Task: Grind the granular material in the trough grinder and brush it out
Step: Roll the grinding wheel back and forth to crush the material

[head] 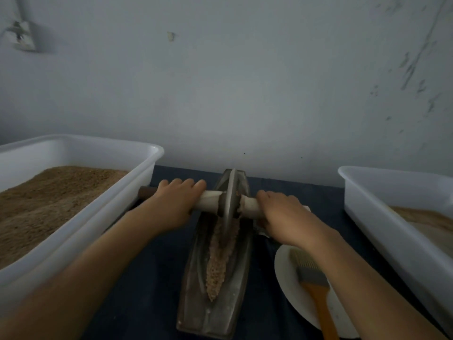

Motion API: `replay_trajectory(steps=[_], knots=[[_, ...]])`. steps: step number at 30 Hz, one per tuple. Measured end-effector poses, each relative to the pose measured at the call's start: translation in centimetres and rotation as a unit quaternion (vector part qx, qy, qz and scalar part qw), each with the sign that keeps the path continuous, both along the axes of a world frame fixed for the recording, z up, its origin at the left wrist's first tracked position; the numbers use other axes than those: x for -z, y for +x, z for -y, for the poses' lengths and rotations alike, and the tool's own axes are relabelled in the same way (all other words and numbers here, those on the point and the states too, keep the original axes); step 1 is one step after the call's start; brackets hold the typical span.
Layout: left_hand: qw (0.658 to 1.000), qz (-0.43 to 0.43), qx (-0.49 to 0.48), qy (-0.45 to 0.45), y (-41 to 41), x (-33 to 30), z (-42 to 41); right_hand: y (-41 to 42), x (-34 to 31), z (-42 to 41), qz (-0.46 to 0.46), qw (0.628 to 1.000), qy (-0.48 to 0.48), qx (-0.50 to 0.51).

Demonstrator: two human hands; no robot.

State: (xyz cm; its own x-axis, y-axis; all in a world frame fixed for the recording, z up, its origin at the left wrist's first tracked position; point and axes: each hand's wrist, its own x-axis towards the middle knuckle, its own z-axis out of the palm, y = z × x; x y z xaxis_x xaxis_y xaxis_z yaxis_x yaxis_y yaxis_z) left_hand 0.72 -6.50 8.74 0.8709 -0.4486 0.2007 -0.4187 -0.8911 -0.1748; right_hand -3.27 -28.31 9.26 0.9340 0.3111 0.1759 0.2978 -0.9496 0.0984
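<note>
the trough is set lengthwise at the middle of the desk, its far end near the back edge, so that the wheel can be rolled away from and toward the body. the wheel is stood upright in the groove toward the far end, and its axle is held on both sides: the left hand is wrapped shut around the left stub, the right hand is closed over the right stub, likely so that pressure is kept even and the wheel is kept from tipping. the grain is seen as a pinkish-brown, coarse, pebbly strip along the groove, from under the wheel to the near end; it looks only partly crushed, so grinding is judged unfinished. a brush is laid on a plate at the right near edge, within reach for the sweeping-out. two tubs are placed at the sides: the left tub is heaped with brown granules, the right tub is less full.
</note>
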Motion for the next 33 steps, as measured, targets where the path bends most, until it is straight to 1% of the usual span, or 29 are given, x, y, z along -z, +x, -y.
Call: replay_trajectory(steps=[2,3,5,7,9,12,15,17,19,22,25,28,30,33], knots=[[0.997,0.080,0.001,-0.023,0.6,1.1,0.3,0.7,0.6,0.2,0.050,0.999,-0.010,0.005],[0.994,0.103,0.001,-0.037,0.7,1.4,0.4,0.9,0.8,0.2,0.066,0.998,-0.009,0.006],[0.992,0.118,0.001,-0.055,0.8,1.8,0.4,1.1,0.9,0.1,0.079,0.997,-0.003,0.006],[0.993,0.105,0.007,-0.053,0.7,1.7,0.2,0.8,0.7,0.0,0.071,0.997,-0.011,0.004],[0.997,0.068,0.011,-0.045,0.3,1.1,-0.1,0.3,0.3,-0.1,0.038,0.999,-0.027,0.001],[0.999,-0.047,0.020,-0.017,-1.0,-0.6,-0.6,-1.0,-1.1,-0.6,-0.062,0.998,-0.017,-0.003],[0.980,-0.196,0.027,0.008,-2.9,-2.6,-1.1,-2.6,-2.7,-1.0,-0.163,0.986,-0.010,-0.010],[0.964,-0.262,0.032,0.026,-3.8,-3.6,-1.5,-3.6,-3.5,-1.1,-0.202,0.979,-0.017,-0.022],[0.953,-0.298,0.038,0.036,-4.3,-4.3,-1.9,-4.4,-3.9,-1.3,-0.221,0.974,-0.026,-0.034],[0.948,-0.315,0.035,0.034,-4.3,-4.4,-1.9,-4.5,-3.7,-1.3,-0.209,0.976,-0.032,-0.045],[0.951,-0.307,0.027,0.008,-3.6,-3.8,-1.7,-3.5,-3.3,-1.3,-0.188,0.981,-0.022,-0.035],[0.966,-0.255,0.029,-0.011,-2.6,-3.0,-1.3,-2.2,-2.4,-0.9,-0.145,0.989,-0.005,-0.017],[0.983,-0.182,0.015,-0.006,-1.8,-2.2,-0.8,-1.2,-1.4,-0.5,-0.091,0.996,-0.005,-0.010],[0.999,-0.041,-0.014,-0.003,-0.5,-0.5,0.0,0.3,0.1,0.0,0.010,1.000,-0.011,-0.004]])
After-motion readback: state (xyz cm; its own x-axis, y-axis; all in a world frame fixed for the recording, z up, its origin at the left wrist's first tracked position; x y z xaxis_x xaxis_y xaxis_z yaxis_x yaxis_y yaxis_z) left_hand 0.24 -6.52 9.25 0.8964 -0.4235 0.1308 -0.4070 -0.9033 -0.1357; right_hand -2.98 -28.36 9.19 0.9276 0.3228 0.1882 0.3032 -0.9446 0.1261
